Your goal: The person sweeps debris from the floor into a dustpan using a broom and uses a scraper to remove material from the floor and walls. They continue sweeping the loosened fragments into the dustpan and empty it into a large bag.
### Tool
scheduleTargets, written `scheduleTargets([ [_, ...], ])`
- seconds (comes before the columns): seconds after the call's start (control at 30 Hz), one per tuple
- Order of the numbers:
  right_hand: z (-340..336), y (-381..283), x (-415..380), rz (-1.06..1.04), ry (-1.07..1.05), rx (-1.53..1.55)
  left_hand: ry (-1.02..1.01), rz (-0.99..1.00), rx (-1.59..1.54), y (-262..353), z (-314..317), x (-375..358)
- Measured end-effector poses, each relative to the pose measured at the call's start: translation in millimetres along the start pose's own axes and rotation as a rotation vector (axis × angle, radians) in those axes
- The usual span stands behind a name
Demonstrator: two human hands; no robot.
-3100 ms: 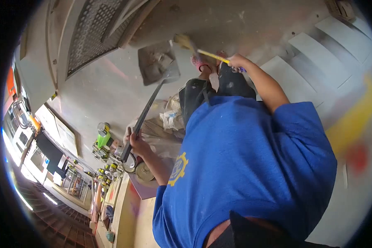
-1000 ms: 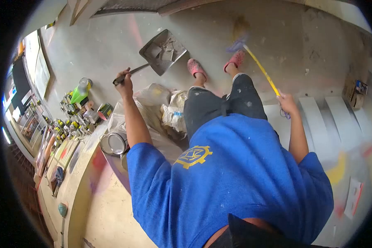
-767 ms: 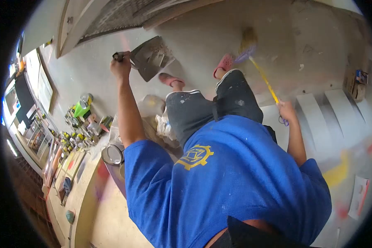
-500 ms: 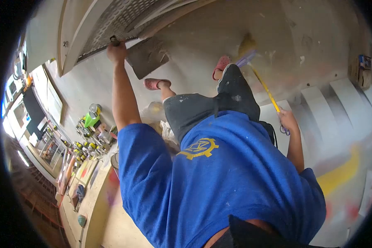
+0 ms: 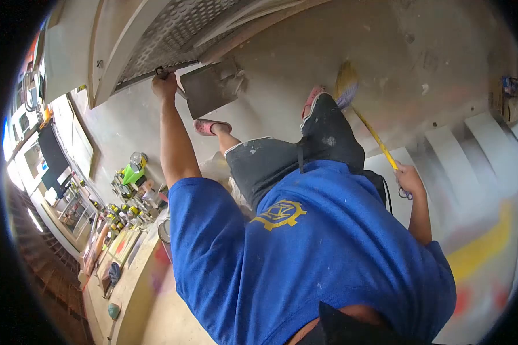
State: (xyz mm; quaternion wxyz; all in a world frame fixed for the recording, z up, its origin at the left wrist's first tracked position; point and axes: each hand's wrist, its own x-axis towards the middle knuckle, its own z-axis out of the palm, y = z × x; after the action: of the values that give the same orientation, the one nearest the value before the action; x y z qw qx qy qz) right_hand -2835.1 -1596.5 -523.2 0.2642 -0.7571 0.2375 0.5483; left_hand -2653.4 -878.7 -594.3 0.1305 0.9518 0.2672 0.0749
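Note:
My left hand [image 5: 164,85] is closed around the handle of a grey dustpan [image 5: 210,95], a dark handle end poking out above the fist. The pan hangs close over the floor, near my left pink clog [image 5: 212,126]. On the other side, my right hand [image 5: 410,179] grips the yellow stick of a broom [image 5: 377,138], and a purple loop shows below the fist. The broom's head [image 5: 346,86], purple with yellowish bristles, reaches the floor just beyond my right pink clog [image 5: 313,99].
A cabinet with a perforated metal panel [image 5: 172,43] stands beside my left hand. Paint-stained white panels [image 5: 460,149] lie at the right, near a small box [image 5: 507,106]. Several bottles and a green spray gun [image 5: 133,172] crowd the left side by a workbench [image 5: 138,287].
The broom head has swung so its bristles point more straight away from me. My right hand has shifted slightly down and right in view. The dustpan sits a little lower and further right.

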Motion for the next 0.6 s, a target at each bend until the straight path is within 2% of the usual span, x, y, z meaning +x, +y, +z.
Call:
scheduleTargets([
  [0.07,0,-13,-14,0.02,0.012,-0.014,-0.016,0.069,0.024,-30,-4,-3],
  [0.17,6,7,7,-0.128,0.058,-0.103,-0.06,-0.075,-0.153,-72,-17,-24],
  [0.23,6,-2,10,-0.137,0.023,-0.205,-0.104,-0.007,-0.182,-97,-34,-48],
  [0.3,11,-4,5,-0.173,0.021,-0.265,-0.162,-0.144,-0.402,-132,-46,-66],
  [0.37,15,-7,-4,-0.231,0.082,-0.291,-0.191,-0.368,-0.561,-148,-60,-73],
  [0.4,15,-39,-29,-0.163,0.074,-0.277,-0.212,-0.485,-0.646,-150,-66,-77],
  [0.5,43,-65,-29,-0.075,0.187,-0.279,-0.2,-0.27,-0.562,-163,-64,-86],
  [0.53,55,-81,-10,-0.202,0.257,-0.515,-0.177,-0.171,-0.493,-161,-65,-89],
  [0.57,74,-114,9,-0.216,0.338,-0.489,-0.154,-0.072,-0.418,-154,-72,-93],
  [0.6,90,-197,-5,-0.041,0.148,-0.431,-0.129,0.025,-0.341,-154,-81,-99],
])
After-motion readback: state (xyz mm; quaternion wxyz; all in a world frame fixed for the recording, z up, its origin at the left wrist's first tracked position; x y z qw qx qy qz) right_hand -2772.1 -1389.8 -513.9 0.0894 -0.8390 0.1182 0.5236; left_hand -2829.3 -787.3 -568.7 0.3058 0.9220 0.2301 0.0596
